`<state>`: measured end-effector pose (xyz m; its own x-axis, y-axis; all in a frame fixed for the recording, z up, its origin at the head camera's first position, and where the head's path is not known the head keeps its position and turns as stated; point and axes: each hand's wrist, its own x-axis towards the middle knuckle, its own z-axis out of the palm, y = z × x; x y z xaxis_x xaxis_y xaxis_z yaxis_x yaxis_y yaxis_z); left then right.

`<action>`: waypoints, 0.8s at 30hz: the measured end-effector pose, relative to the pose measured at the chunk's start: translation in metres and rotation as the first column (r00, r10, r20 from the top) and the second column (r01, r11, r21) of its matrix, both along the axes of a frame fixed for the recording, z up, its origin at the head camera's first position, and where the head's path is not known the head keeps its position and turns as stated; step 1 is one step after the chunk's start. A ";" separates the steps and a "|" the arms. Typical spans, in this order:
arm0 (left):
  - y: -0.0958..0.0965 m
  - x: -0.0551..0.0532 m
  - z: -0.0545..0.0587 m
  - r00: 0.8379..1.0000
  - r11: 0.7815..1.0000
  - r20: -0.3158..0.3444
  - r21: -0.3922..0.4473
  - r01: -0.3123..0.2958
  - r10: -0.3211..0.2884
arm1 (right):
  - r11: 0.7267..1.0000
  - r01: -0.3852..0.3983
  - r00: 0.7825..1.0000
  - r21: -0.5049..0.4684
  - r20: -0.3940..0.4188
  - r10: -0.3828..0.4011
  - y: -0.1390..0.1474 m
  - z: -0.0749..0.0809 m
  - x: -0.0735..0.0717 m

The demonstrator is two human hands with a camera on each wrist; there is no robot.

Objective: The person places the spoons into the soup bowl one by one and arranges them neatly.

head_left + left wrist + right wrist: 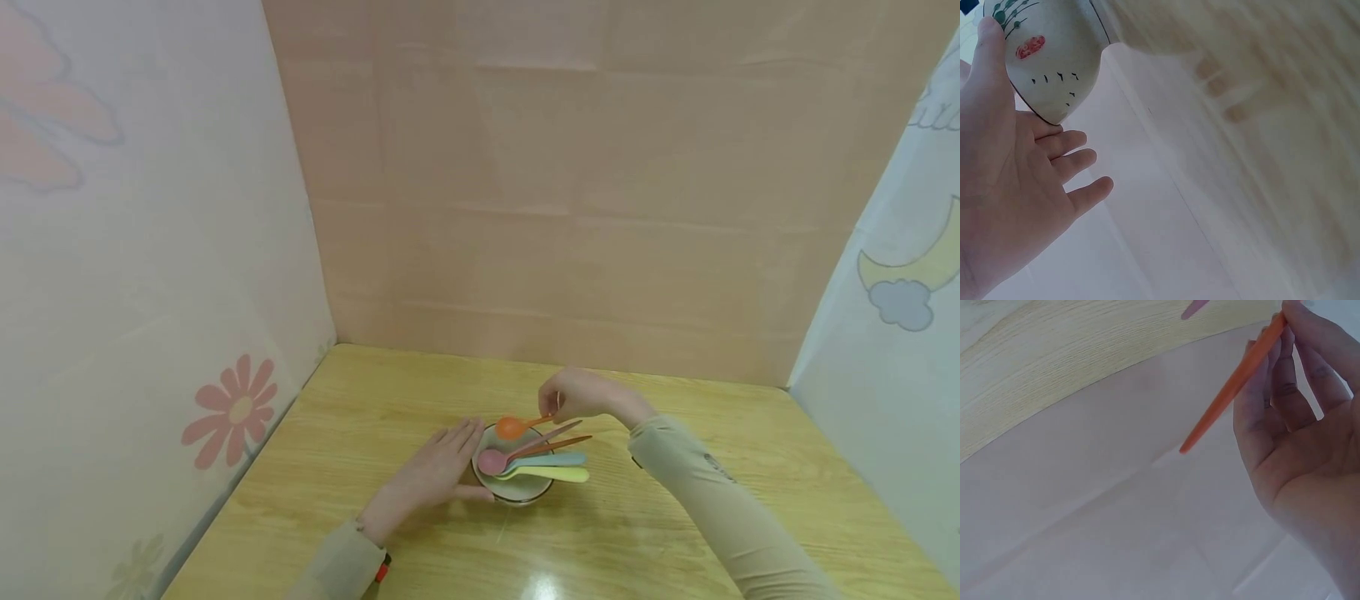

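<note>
A round bowl with a dark rim stands on the table; in the left wrist view its pale outer wall bears a red and green pattern. My left hand rests against the bowl's left side, fingers extended along the far rim and thumb near the front rim. Pinched by its handle, an orange spoon hangs from my right hand over the bowl's far edge. Inside the bowl lie a pink spoon, a light blue spoon, a yellow spoon and a brownish-orange handle, all handles pointing right.
The wooden table ends at a plain tan back wall. A pale wall with printed flowers borders the left, and another wall with a moon and cloud print borders the right.
</note>
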<state>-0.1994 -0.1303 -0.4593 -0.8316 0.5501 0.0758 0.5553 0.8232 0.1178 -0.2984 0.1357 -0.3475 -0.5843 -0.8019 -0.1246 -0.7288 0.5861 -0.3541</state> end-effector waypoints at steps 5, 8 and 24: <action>-0.001 -0.001 -0.002 1.000 1.000 -0.005 -0.007 0.001 -0.001 | 1.000 -0.010 1.000 0.020 -0.004 0.010 -0.007 -0.002 0.000; -0.001 -0.002 -0.004 1.000 1.000 -0.009 -0.007 0.002 -0.002 | 0.999 -0.009 1.000 0.032 -0.001 0.009 -0.011 -0.004 0.001; -0.002 -0.001 -0.002 1.000 0.999 -0.005 0.029 0.014 -0.014 | 0.993 0.051 0.998 0.103 0.026 -0.054 -0.025 -0.010 0.005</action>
